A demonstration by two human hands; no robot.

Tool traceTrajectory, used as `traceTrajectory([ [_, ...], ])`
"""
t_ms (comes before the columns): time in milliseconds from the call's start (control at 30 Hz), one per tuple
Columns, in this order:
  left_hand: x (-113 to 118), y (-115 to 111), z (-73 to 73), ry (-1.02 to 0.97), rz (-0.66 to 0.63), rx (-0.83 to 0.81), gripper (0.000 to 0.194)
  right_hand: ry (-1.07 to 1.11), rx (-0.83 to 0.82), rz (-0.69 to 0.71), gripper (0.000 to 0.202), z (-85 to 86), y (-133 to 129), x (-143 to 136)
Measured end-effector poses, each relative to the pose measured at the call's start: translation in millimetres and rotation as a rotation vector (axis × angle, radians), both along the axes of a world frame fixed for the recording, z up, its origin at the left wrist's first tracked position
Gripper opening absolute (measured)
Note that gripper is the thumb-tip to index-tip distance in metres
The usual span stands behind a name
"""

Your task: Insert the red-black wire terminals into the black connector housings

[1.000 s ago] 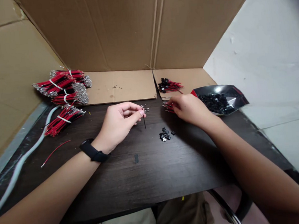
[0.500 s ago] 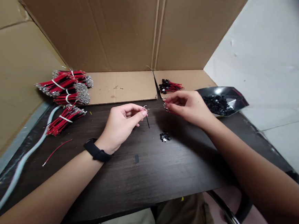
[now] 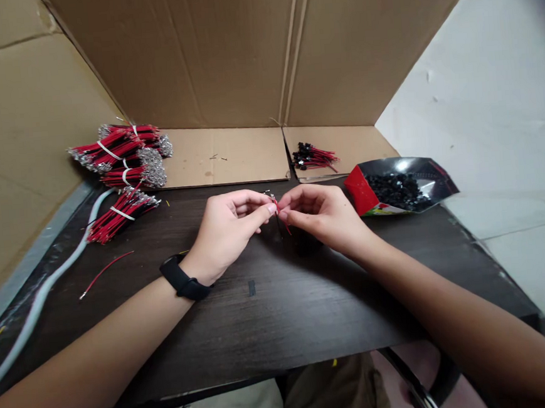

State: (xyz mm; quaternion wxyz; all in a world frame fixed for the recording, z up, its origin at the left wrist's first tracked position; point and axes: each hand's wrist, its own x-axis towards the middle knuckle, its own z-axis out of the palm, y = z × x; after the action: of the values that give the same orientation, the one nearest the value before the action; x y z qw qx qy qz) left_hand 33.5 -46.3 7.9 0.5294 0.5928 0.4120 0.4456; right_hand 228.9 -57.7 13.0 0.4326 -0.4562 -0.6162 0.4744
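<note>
Near the middle of the dark table, my left hand (image 3: 236, 222) pinches thin wires with small metal ends, a black one hanging below the fingertips. My right hand (image 3: 323, 212) meets it from the right, thumb and finger closed on a red wire (image 3: 288, 228) whose lower end shows between the hands. Which fingers bear on which wire is partly hidden. Just below the right hand, small black pieces are mostly lost in shadow.
Tied red and black wire bundles (image 3: 122, 214) lie at the left, beside a white cable (image 3: 48, 297) and a loose red wire (image 3: 105, 272). Wires with black connectors (image 3: 313, 157) rest on cardboard (image 3: 231, 163). An open box (image 3: 363, 190) holds black pieces.
My right hand has moved left from beside the black connectors to my left hand, bringing a red wire. More of the box is uncovered, and the small black pieces are now shadowed.
</note>
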Motion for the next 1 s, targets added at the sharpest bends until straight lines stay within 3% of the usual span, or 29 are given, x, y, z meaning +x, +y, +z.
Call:
traceTrajectory([
  [1000,1.2,-1.0,1.1,0.069,0.031,0.065,0.017,-0.074,0.030,0.000,0.008,1.2,-2.1,-1.4],
])
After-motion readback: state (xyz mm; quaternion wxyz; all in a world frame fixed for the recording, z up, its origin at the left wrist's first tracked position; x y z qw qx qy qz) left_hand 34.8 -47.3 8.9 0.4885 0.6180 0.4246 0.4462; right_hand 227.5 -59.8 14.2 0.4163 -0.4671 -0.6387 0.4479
